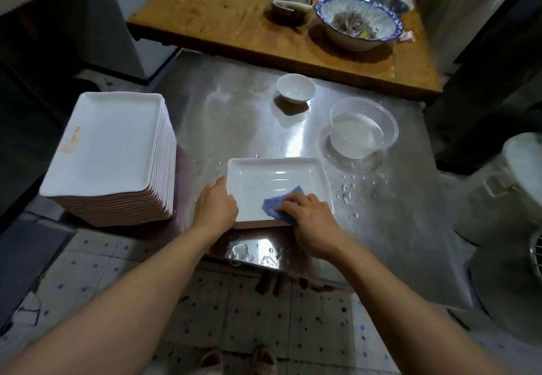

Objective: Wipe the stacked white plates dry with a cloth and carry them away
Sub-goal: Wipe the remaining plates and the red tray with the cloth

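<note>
A shallow rectangular white plate [278,181] lay at the near edge of the wet steel worktop [381,228]. The left hand [217,203] curled its grip over the plate's left rim, while the right hand [311,213] pressed a folded blue cloth [278,203] into its near corner (fingers bent over it). A tall stack of white rectangular plates [111,154] stood to the left.
</note>
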`<state>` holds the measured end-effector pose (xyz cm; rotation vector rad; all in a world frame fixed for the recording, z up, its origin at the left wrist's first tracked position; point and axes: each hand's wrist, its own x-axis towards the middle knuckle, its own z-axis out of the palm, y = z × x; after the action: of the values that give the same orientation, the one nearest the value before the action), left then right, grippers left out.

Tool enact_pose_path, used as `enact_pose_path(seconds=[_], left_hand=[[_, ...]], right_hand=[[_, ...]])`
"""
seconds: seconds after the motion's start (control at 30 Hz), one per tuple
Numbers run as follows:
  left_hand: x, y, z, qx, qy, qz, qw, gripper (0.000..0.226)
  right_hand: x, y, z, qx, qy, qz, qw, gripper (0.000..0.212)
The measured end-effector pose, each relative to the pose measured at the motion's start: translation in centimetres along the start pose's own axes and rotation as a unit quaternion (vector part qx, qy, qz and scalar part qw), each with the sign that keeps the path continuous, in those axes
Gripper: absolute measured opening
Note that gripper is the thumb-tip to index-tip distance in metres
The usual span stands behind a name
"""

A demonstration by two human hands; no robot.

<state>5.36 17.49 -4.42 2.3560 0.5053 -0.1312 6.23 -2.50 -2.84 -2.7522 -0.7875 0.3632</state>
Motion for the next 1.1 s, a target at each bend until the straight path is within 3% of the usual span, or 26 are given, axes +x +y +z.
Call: enact_pose_path(seconds=[0.1, 0.27, 0.4, 0.5, 0.6, 0.67, 0.83, 0.93, 1.1], left_hand=[[-0.1, 0.2, 0.2, 0.012, 0.006, -0.005, 1.0, 0.039], [0.0, 0.4, 0.1, 0.048, 0.01, -0.009, 0.999, 0.039], [-0.9, 1.3, -0.2, 0.134, 0.047, -0.026, 0.989, 0.039], [-3.0, 3.0, 0.4, 0.19, 0.091, 0.096, 0.973, 0.042], [-4.3, 4.7, 2.1, 0.24, 0.044, 0.226, 0.943, 0.038], [-4.4, 5.4, 3.2, 0.301, 0.01, 0.241, 0.923, 0.037], [-4.5, 5.9, 4.5, 0.386, 0.01, 0.267, 0.883, 0.02], [-5.4, 6.5, 4.1, 0.388, 0.019, 0.309, 0.868, 0.013], [-5.8, 6.5, 2.8, 0.292, 0.079, 0.33, 0.894, 0.024]], right_hand=[[-1.5, 2.5, -1.1, -0.048, 0.009, 0.048, 0.998, 0.048], [-3.3, 3.9, -2.0, -0.007, 0.116, 0.116, 0.986, 0.004], [-4.2, 3.3, -3.4, 0.082, 0.155, 0.137, 0.975, 0.01], [-5.0, 3.9, -4.8, 0.126, 0.214, 0.158, 0.956, 0.017], [-5.8, 3.9, -5.7, 0.27, 0.201, 0.216, 0.916, 0.025], [-6.2, 4.1, -5.7, 0.318, 0.193, 0.245, 0.896, 0.023], [-7.2, 4.4, -5.2, 0.324, 0.192, 0.268, 0.887, 0.019], [-7.7, 4.4, -4.9, 0.337, 0.194, 0.267, 0.881, 0.018], [-8.6, 4.1, -5.0, 0.337, 0.217, 0.258, 0.879, 0.015]])
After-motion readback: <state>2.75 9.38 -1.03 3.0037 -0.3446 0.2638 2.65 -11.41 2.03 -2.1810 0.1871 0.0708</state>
